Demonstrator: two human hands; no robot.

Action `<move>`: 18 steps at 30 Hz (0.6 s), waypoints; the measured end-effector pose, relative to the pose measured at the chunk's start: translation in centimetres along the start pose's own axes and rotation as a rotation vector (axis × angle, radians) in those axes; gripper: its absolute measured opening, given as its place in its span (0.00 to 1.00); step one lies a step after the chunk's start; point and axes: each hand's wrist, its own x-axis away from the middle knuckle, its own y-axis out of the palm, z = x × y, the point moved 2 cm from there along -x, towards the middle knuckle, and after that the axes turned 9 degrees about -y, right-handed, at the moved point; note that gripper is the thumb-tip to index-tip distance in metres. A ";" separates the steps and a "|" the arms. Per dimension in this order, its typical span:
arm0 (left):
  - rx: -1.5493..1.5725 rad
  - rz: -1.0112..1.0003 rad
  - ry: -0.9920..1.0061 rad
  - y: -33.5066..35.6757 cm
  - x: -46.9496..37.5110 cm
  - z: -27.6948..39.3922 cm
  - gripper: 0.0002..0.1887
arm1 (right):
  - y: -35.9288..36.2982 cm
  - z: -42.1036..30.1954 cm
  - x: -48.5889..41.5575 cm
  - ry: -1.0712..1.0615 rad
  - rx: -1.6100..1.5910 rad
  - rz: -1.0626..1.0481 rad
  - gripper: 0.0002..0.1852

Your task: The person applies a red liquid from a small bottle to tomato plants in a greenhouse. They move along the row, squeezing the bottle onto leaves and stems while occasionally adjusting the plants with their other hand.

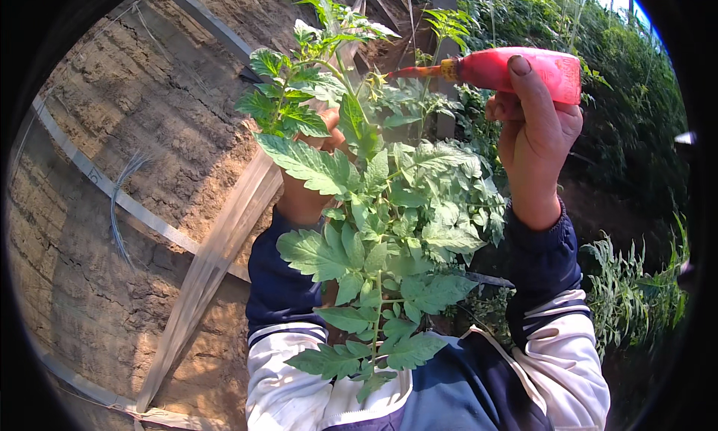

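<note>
My right hand [535,114] grips a soft plastic squeeze bottle [488,66] of red liquid, thumb on its upper side. The bottle lies nearly level and its narrow nozzle [415,72] points left. Right at the nozzle tip are small yellow flowers [374,80] of a tomato plant [381,218]; whether they touch I cannot tell. Behind the plant's upper leaves is my left hand [331,131], close to the stem. Leaves hide most of its fingers, so its grip is unclear. Broad green leaves hang down in front of my jacket.
A cracked earthen wall [168,105] rises on the left, crossed by grey strips [140,209]. A folded band of translucent plastic film [219,240] slants across it, and a bundle of thin wire or twine [116,206] hangs there. More plants [628,83] grow densely at right.
</note>
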 end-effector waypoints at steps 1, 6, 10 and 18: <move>-0.383 0.048 0.143 0.8 0.0 1.3 0.16 | 0.0 0.3 0.0 -0.013 0.001 0.002 0.07; -0.163 -0.036 0.004 4.5 -1.0 6.8 0.23 | -0.1 1.7 0.3 0.006 -0.027 0.089 0.06; 0.125 0.246 -0.185 7.8 -1.9 6.6 0.24 | 0.0 2.1 0.5 0.030 -0.008 0.089 0.06; 0.687 -0.660 -0.217 -0.9 -3.6 -1.0 0.34 | 0.8 2.6 1.1 0.057 -0.061 0.055 0.07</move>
